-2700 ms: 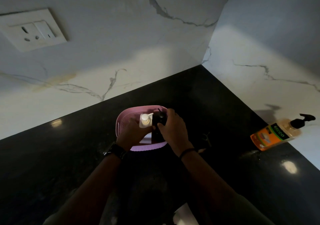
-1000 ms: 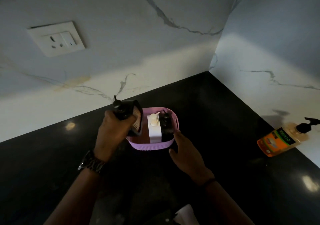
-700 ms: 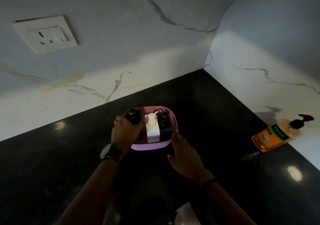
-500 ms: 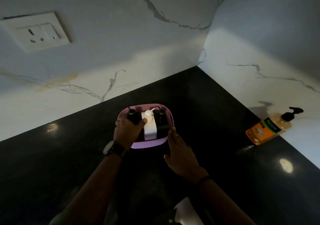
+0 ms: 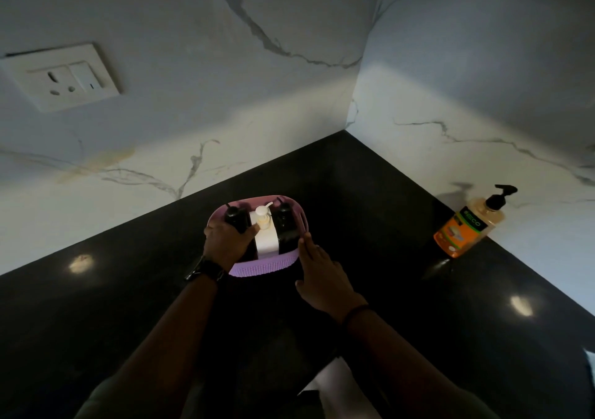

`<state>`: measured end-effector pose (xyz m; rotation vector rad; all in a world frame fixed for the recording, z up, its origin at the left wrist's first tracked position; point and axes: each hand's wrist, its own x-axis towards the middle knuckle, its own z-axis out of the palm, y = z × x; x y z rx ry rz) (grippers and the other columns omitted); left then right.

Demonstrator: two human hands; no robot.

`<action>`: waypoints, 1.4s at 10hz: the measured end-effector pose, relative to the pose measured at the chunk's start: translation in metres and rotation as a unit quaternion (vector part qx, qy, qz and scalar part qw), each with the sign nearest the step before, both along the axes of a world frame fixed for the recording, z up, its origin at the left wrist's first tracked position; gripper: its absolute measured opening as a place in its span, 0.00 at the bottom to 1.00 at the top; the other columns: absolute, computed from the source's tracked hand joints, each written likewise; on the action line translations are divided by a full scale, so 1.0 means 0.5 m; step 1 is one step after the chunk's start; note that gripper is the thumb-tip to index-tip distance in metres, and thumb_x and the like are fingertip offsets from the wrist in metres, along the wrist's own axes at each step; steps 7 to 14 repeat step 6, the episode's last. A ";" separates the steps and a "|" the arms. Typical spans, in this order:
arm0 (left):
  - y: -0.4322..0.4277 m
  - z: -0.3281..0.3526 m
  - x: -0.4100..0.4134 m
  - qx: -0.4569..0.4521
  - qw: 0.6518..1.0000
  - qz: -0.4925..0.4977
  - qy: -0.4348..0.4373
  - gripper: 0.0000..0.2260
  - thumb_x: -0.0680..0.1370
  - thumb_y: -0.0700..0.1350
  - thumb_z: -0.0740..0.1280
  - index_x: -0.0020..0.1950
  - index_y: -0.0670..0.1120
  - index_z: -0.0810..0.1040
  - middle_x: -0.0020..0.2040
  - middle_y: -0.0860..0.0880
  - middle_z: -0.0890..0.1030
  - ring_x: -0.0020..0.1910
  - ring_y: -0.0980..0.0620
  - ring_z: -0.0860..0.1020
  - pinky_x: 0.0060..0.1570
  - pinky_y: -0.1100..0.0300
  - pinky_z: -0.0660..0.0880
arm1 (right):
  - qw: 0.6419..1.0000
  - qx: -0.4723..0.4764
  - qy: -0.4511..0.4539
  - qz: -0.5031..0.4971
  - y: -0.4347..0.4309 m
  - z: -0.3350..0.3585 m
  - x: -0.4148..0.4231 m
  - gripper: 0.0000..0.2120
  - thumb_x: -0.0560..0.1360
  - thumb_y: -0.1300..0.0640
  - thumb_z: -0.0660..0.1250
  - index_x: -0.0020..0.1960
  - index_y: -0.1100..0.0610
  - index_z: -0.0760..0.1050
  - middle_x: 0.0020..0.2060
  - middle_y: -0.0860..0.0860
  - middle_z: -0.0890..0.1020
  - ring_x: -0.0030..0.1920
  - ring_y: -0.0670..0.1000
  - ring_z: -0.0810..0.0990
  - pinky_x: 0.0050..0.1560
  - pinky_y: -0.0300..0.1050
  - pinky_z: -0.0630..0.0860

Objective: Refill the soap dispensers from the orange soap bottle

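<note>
The lilac basket (image 5: 264, 269) stands on the black bench (image 5: 370, 225) and holds three dispensers in a row: left black dispenser (image 5: 232, 217), white dispenser (image 5: 265, 241), right black dispenser (image 5: 286, 228). The left hand (image 5: 227, 243) grips the left black dispenser, fingers curled round it. The right hand (image 5: 322, 277) lies with fingers straight, fingertips against the basket's right wall. The orange soap bottle (image 5: 463, 228) stands against the right-side wall, well apart from the basket.

A home counter corner, kitchen or bathroom: a polished black stone countertop (image 5: 370, 212) meets white marble-veined walls (image 5: 225, 64), with a socket plate (image 5: 61, 77) and a pump soap bottle (image 5: 463, 232).
</note>
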<state>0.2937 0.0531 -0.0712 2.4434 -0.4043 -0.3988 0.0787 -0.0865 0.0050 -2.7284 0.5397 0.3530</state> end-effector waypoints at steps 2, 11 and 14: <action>-0.005 0.083 -0.061 0.030 0.999 -0.030 -0.027 0.24 0.76 0.61 0.67 0.66 0.49 0.73 0.55 0.46 0.80 0.52 0.49 0.78 0.52 0.57 0.70 | 0.999 -0.032 0.004 0.019 -0.010 0.003 -0.013 0.43 0.76 0.51 0.68 0.80 0.51 0.42 0.80 0.52 0.45 0.79 0.56 0.52 0.75 0.59 0.59; 0.005 0.118 -0.100 -0.053 0.994 -0.093 -0.024 0.29 0.76 0.48 0.73 0.75 0.46 0.68 0.67 0.44 0.78 0.65 0.44 0.76 0.66 0.42 0.73 | 0.990 -0.087 -0.088 -0.070 -0.110 0.075 -0.108 0.12 0.76 0.49 0.68 0.59 0.48 0.79 0.66 0.47 0.76 0.68 0.50 0.70 0.69 0.54 0.66; 0.005 0.118 -0.100 -0.053 0.994 -0.093 -0.024 0.29 0.76 0.48 0.73 0.75 0.46 0.68 0.67 0.44 0.78 0.65 0.44 0.76 0.66 0.42 0.73 | 0.990 -0.087 -0.088 -0.070 -0.110 0.075 -0.108 0.12 0.76 0.49 0.68 0.59 0.48 0.79 0.66 0.47 0.76 0.68 0.50 0.70 0.69 0.54 0.66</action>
